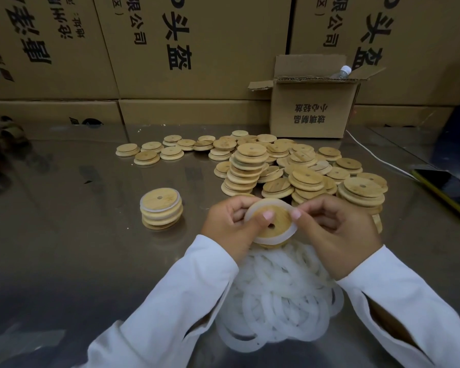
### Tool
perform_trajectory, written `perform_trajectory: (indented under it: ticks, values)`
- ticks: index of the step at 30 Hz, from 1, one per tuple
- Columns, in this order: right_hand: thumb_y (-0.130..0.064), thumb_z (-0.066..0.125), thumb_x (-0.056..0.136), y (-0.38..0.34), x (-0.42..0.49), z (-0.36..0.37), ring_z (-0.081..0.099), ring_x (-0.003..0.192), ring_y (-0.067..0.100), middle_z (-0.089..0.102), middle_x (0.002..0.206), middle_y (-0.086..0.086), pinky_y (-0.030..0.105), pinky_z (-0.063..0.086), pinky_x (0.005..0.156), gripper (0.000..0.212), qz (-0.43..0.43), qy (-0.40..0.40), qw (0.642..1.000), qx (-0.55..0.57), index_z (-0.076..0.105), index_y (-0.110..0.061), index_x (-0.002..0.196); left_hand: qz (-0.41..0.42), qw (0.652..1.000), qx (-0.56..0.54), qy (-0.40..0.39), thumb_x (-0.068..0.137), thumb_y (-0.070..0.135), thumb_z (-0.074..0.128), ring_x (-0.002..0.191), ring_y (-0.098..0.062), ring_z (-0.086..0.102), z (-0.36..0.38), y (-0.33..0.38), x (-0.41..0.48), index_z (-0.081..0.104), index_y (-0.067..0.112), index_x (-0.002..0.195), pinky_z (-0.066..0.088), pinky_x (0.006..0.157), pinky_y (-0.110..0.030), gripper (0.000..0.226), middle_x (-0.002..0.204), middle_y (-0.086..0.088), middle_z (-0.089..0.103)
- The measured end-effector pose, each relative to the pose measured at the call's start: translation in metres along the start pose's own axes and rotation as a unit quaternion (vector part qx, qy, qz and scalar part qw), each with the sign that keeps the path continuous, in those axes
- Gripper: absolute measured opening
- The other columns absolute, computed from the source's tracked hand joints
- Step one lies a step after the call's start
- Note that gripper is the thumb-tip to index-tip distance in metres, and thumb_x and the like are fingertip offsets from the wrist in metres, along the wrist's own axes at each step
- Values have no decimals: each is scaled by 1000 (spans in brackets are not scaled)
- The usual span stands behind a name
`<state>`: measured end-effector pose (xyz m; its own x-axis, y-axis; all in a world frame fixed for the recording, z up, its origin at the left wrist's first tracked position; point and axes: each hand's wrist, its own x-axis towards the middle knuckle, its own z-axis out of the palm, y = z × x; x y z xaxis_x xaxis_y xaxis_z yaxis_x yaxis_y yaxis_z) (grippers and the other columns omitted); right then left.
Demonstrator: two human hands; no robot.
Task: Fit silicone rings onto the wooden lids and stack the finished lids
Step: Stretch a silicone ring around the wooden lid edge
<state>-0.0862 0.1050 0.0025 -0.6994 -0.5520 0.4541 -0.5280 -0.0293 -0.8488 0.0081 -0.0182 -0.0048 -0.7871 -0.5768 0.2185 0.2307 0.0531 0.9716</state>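
White sleeves (pixel 170 301) come in from the bottom edge, both cut off by the frame. Between the forearms lies a tangled pile of silicone rings (pixel 282 301), its sides covered by the arms.

Just above that pile, both hands are on one wooden lid (pixel 272 217). The left hand (pixel 231 224) grips its left rim, thumb pressed on the top face near the centre hole. The right hand (pixel 332 235) pinches the right rim, thumb on the silicone ring (pixel 290 231) that circles the lid. The fingers curl underneath, out of sight, and I can't tell whether the ring is fully seated all the way round.

Out to the left of the left hand, well apart, stands a short stack of finished lids (pixel 161 208), a ring visible on the top one.

Beyond both hands, and spreading past the right hand, is a heap of bare lids (pixel 290 166). The right hand hides the heap's near edge.

Further back sits a small open carton (pixel 310 110), with only a bottle (pixel 341 71) neck and cap poking out. Far right of the right hand is a phone (pixel 446 189), clipped by the frame, with a white cable (pixel 377 158) running to it. A dark object at the far left edge is too blurred to identify.
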Motion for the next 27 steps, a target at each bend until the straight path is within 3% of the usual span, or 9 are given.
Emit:
perform_trajectory:
  ticks: [5,9,12,17,21,24,27]
  values:
    - [-16,68,77,1,5,-3,64,68,13,68,69,-3,23,51,66,11,15,-12,1000,0,65,-23,68,3,1000,-10,14,80,4,65,69,-12,67,0,-1,0,65,6,92,53,68,-22,12,78,-7,71]
    - [-12,66,78,0,7,-5,63,66,10,68,67,-4,17,51,65,14,20,-28,999,16,65,-20,67,-14,998,-49,20,65,20,75,76,-21,66,2,0,-1,67,10,89,52,83,-40,27,80,-9,72]
    - [-11,66,77,-1,6,-5,63,65,9,67,66,-4,16,51,66,14,22,-31,999,21,64,-20,67,-21,997,-70,30,59,26,69,82,-27,65,2,1,-2,67,9,90,49,90,-48,35,85,-14,71]
    - [-12,67,77,-2,5,-3,64,65,9,68,66,-3,14,52,65,10,23,-27,998,43,65,-18,68,-41,992,-105,48,60,23,68,80,-24,66,2,-1,0,67,8,91,51,85,-41,35,82,-10,72]
    - [-11,67,77,-2,4,0,65,64,10,69,66,-3,17,53,64,10,27,-11,999,46,65,-17,69,-74,991,-98,47,76,12,65,85,-26,66,2,-3,0,66,7,94,53,84,-41,18,85,-12,71]
    - [-16,67,77,-3,1,2,65,68,11,69,70,-3,22,54,66,7,25,-3,1000,5,65,-19,71,-82,991,-83,57,78,11,69,89,-30,65,3,-3,0,65,9,92,53,86,-46,15,88,-13,70]
    - [-22,68,75,-4,-1,3,62,69,3,68,73,-9,24,52,68,7,22,-21,998,-56,63,-27,76,-69,992,-64,79,63,24,72,93,-33,63,6,0,0,64,13,88,49,91,-54,28,91,-15,68]
